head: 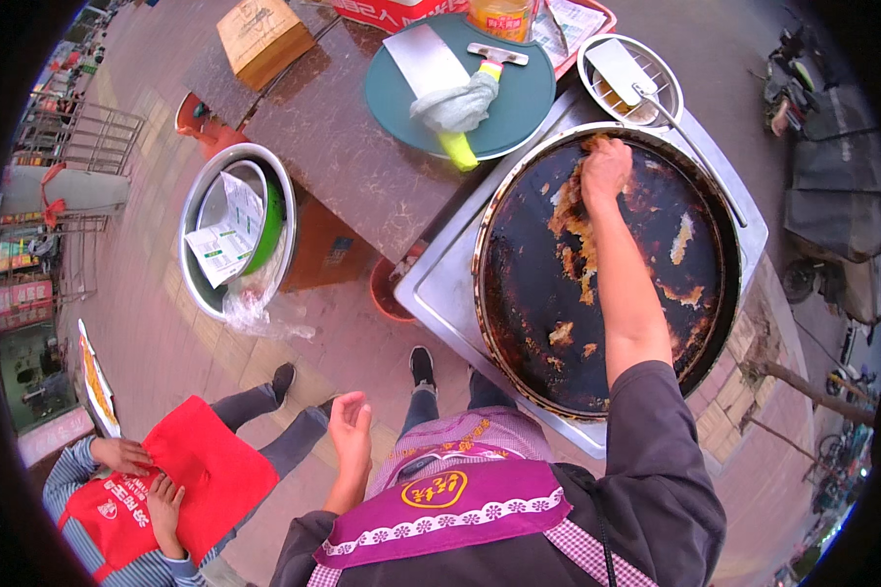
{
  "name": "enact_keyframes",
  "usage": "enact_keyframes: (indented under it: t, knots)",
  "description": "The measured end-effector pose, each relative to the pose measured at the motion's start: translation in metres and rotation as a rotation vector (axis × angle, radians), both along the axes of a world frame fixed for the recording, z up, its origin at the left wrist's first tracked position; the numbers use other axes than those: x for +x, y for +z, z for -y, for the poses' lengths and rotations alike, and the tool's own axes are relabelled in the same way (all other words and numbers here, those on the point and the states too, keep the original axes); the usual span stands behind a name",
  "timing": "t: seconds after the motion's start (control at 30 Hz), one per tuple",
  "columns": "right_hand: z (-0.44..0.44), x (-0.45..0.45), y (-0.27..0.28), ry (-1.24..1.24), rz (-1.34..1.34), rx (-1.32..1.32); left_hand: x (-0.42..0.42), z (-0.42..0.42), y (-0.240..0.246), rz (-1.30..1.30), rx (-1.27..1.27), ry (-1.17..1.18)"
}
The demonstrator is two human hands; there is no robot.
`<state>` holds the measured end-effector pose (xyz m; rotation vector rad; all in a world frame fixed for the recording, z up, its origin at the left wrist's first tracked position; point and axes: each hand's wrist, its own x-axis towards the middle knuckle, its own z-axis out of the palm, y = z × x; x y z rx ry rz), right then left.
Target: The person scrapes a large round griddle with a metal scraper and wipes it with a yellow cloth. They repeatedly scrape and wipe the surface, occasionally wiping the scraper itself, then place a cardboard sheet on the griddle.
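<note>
My right hand (pixel 606 170) reaches across a large round black pan (pixel 532 293) to its far side. Its fingers are closed on brown crust scraps (pixel 596 139) near the rim. A trail of browned crust (pixel 576 246) lies on the pan floor just left of my forearm. Smaller pieces are scattered around, including a pale strip (pixel 681 238) on the right and a lump (pixel 560 334) near the front. My left hand (pixel 350 434) hovers in front of my body, bare and with fingers loosely apart. A purple apron (pixel 448 506) covers my front.
Left of the pan, a green round board (pixel 389 95) holds a cleaver (pixel 429 62) with a cloth-wrapped handle. A long-handled turner (pixel 694 139) rests across a white bowl (pixel 591 81). A metal basin (pixel 191 271) stands farther left. A person in a red apron (pixel 213 477) sits at lower left.
</note>
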<state>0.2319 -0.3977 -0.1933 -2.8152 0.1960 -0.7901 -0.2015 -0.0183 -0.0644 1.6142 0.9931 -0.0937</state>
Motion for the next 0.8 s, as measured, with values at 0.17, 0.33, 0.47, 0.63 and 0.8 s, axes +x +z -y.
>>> enact_keyframes:
  t: [0.17, 0.33, 0.47, 0.63, 0.8]
  knots:
    - [-0.056, -0.034, 0.011, 0.258, 0.044, 0.163, -0.008, 0.007, -0.002, 0.000, -0.003, 0.007]
    - [-0.094, -0.088, 0.019, 0.556, -0.018, 0.154, -0.016, 0.011, -0.009, 0.081, -0.016, -0.041]
    - [-0.089, -0.110, 0.043, 0.585, -0.004, 0.248, -0.013, 0.009, 0.004, 0.090, -0.010, -0.030]
    - [-0.060, -0.079, 0.048, 0.237, 0.045, 0.238, -0.022, -0.009, 0.003, 0.121, 0.024, -0.040]
    - [-0.084, -0.074, 0.016, 0.236, -0.121, 0.177, -0.046, -0.025, 0.009, 0.102, 0.026, 0.024]
